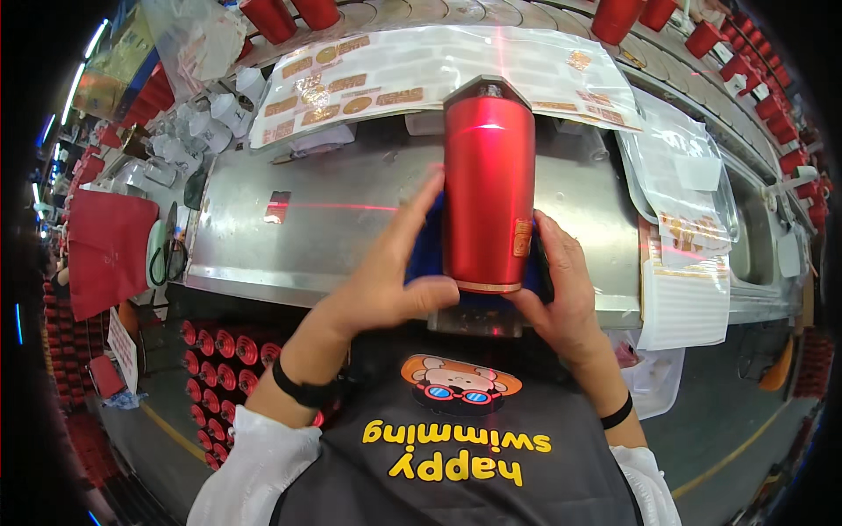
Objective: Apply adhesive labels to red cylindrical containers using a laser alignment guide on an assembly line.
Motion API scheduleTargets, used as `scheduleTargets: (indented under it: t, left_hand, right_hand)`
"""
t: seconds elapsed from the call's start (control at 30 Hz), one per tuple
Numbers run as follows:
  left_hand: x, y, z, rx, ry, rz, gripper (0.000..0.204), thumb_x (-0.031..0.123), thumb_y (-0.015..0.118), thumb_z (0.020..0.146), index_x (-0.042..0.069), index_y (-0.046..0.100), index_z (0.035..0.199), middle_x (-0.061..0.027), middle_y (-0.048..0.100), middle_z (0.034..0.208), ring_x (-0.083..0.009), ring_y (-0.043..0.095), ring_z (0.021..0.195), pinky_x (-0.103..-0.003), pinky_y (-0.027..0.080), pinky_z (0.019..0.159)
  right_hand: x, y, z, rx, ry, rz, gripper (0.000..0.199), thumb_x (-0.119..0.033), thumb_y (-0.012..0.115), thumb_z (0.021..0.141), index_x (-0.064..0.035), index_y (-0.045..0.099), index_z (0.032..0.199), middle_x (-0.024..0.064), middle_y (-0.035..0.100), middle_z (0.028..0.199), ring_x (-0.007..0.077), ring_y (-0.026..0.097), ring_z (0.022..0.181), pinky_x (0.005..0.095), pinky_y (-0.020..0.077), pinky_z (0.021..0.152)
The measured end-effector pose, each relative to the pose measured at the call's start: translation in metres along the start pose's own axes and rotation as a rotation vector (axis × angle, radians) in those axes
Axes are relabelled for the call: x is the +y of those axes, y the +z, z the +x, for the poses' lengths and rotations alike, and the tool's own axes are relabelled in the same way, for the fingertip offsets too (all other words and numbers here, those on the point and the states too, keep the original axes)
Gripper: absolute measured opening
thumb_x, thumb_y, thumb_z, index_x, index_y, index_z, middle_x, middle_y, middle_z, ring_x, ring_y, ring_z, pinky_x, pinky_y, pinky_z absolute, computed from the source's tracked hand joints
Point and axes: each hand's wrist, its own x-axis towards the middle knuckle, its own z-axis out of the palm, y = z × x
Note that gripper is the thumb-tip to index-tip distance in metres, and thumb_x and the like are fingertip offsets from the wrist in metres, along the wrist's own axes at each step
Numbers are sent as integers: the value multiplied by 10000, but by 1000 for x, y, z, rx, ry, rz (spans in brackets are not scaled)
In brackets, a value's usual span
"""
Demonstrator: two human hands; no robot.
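A glossy red tapered bottle (488, 193) with a dark angular end and a copper-coloured rim lies in front of me, over a blue-lined support (428, 250). A small gold decal (523, 238) sits on its lower right side. On its left is my left hand (386, 276), fingers stretched out along the side and thumb pointing across near the rim. My right hand (566, 285) is open on the other side, its thumb close to the rim's right corner and its fingers beside the wall. Whether either hand touches the bottle is hard to tell.
White sheets with gold decals (342, 92) cover the table's far side. Red laser lines cross the metal tabletop (333, 237). More decal sheets (688, 237) and a sink (752, 237) are at right. Racked red pieces (224, 351) stand below left; a conveyor (675, 61) runs behind.
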Motion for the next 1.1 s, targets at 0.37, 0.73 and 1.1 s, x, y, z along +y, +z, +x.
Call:
scheduleTargets:
  t: [0.37,0.73,1.1]
  left_hand:
    - [-15,26,-8,114,154,475,1007,448,728,798,-67,184,1473,-276,351,1444,-421,375,1320,-502,237,1117]
    - [-3,25,-7,122,173,739,1041,470,762,752,-20,218,1491,-227,423,1423,-384,411,1311,-604,175,1107]
    - [17,25,0,161,252,881,992,445,818,675,-6,372,1438,-244,467,1350,-431,438,1233,-628,187,1086]
  right_hand:
    - [-1,-8,-13,40,87,125,677,-32,771,738,34,453,1332,221,539,1295,373,539,1161,414,448,979]
    - [-1,-13,-24,183,201,243,208,-24,670,846,0,567,1026,134,625,896,246,614,754,314,495,690]
    - [5,-15,-19,218,70,189,216,-5,709,788,-28,550,932,114,576,790,275,551,666,351,449,598]
